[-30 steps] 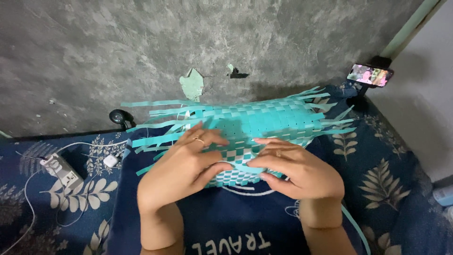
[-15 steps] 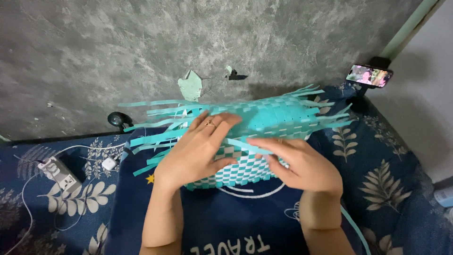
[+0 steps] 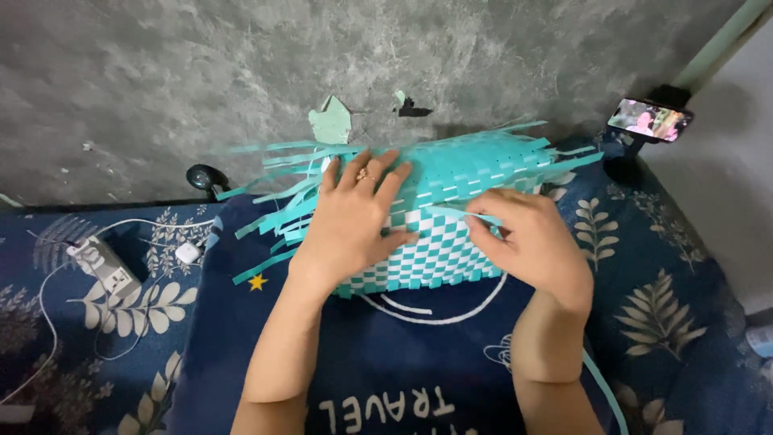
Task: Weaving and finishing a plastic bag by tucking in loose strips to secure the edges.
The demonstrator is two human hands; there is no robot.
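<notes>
Mottled grey wall (image 3: 161,72) above, leaf-print navy bedding (image 3: 660,266) below. At centre frame, flat woven teal-and-white strip basket (image 3: 451,242); left hand (image 3: 354,221) spread flat on it, right hand (image 3: 531,242) pinching loose teal strip (image 3: 455,213).

A leaf-patterned blue bedsheet (image 3: 660,290) carries a white power strip (image 3: 103,266), charger (image 3: 188,253) and cables (image 3: 48,322).
</notes>
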